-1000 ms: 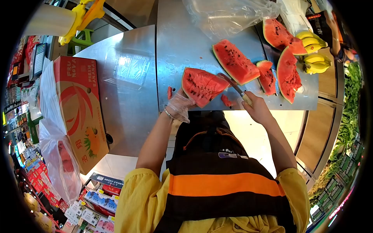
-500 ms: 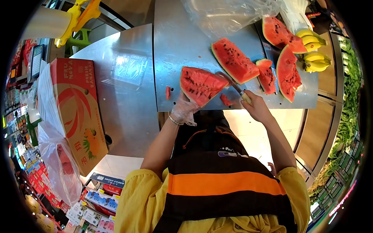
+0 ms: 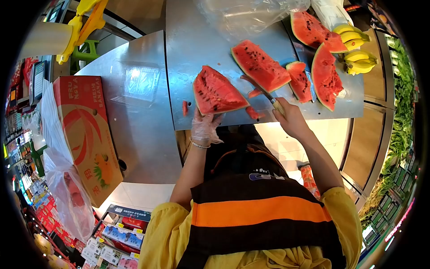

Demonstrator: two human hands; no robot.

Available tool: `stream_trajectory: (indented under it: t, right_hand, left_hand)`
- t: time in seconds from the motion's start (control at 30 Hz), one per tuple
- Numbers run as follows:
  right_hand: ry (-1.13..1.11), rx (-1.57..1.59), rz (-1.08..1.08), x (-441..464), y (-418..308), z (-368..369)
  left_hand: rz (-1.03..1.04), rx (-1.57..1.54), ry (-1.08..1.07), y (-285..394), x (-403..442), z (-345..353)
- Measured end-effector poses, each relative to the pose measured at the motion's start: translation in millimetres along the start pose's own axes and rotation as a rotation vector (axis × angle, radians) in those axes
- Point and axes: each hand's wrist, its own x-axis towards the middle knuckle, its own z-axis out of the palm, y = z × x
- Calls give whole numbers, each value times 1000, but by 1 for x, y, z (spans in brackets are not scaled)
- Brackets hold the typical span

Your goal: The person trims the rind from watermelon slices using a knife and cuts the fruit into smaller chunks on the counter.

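Observation:
My left hand point(image 3: 205, 127), in a clear plastic glove, is closed on the near rind edge of a watermelon wedge point(image 3: 218, 92). My right hand point(image 3: 290, 119) is bare and wrapped round the pale handle of a knife point(image 3: 264, 92). The blade points up and left, between that wedge and a large watermelon piece point(image 3: 260, 65) on the metal table. A small red scrap point(image 3: 253, 113) lies by the wedge's right corner, another scrap point(image 3: 185, 108) to its left. To the knife's right is a smaller watermelon slice point(image 3: 300, 83).
More watermelon pieces point(image 3: 326, 78) and bananas point(image 3: 359, 62) lie at the right of the metal table point(image 3: 192, 49). Plastic bags point(image 3: 251, 15) cover its far side. A clear plastic tray point(image 3: 141, 80) is on the left surface, beside a banana carton point(image 3: 87, 134).
The wedge in my left hand has turned and shifted left, away from the knife. The blade has come off the wedge, and a red scrap now shows beside it.

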Motion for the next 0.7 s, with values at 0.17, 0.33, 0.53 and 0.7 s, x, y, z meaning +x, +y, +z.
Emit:
stream_trajectory:
  t: [0.17,0.33,0.53,0.7]
  right_hand:
    - [-5,-84,-94,42,-20,3]
    - [-59,115,-65,68,-25,24]
    - [-125,707,236,78,-4,75]
    - [-116,651,178,96,-9,89]
  left_hand:
    - [44,102,42,5,3,-4]
    - [128,273,-25,19,7,3]
    - [51,266,-142,41,19,-3]
    - [-53,322,-160,52,23,-11]
